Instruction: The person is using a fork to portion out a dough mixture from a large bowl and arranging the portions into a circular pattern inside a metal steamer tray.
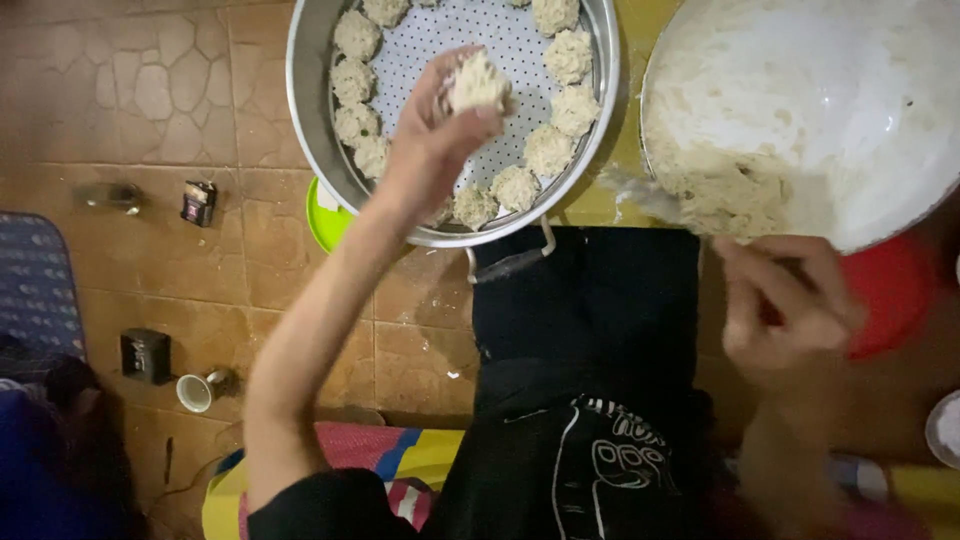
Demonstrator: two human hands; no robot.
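Observation:
My left hand (pixel 435 125) is raised over a round metal steamer tray (pixel 310 110) and pinches a pale dough ball (pixel 477 83) between its fingertips. Several similar dough balls (pixel 356 84) line the tray's perforated white floor in a ring. My right hand (pixel 785 305) grips the handle of a spoon (pixel 640 195), blurred, whose tip reaches into the dough mix (pixel 720 185) heaped in a large white bowl (pixel 860 90) at the upper right.
A green plate (pixel 325 215) peeks from under the tray and a red lid (pixel 890 290) lies beneath the bowl. On the brown tiled floor at the left lie a small dark box (pixel 199 202), a black box (pixel 146 354), a small cup (pixel 196 392) and a blue mat (pixel 35 280).

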